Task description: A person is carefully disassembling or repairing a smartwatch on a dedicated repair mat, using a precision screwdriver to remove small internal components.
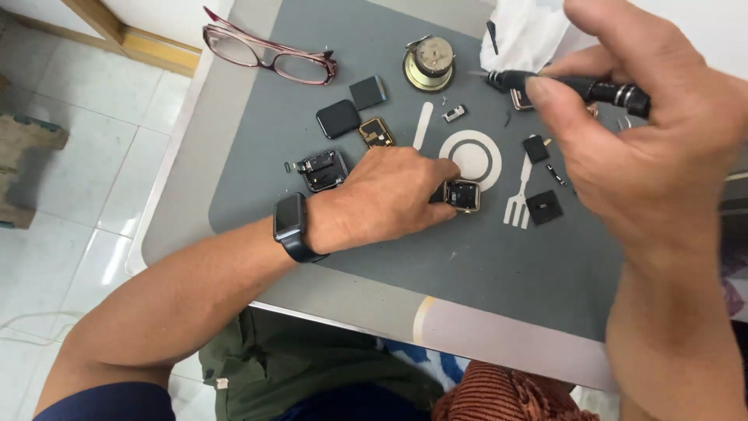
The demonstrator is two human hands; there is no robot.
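My left hand (389, 199) rests on the grey mat (499, 265) and pinches a small square smartwatch case (463, 195) between thumb and fingers. A dark smartwatch sits on that wrist (291, 226). My right hand (647, 132) is raised close to the camera and grips a black precision screwdriver (569, 84), its tip pointing left above the mat. Around the case lie watch parts: a black screen (338, 118), a dark square module (368, 92), a gold-framed board (376, 132) and an opened watch body (323, 170).
Pink-framed glasses (269, 54) lie at the mat's far left corner. A round brass mechanism (429, 62) stands at the back, beside a white cloth (522, 35). Small black square parts (543, 206) and a white fork-shaped mark (516, 206) are right of the case. Tiled floor lies left.
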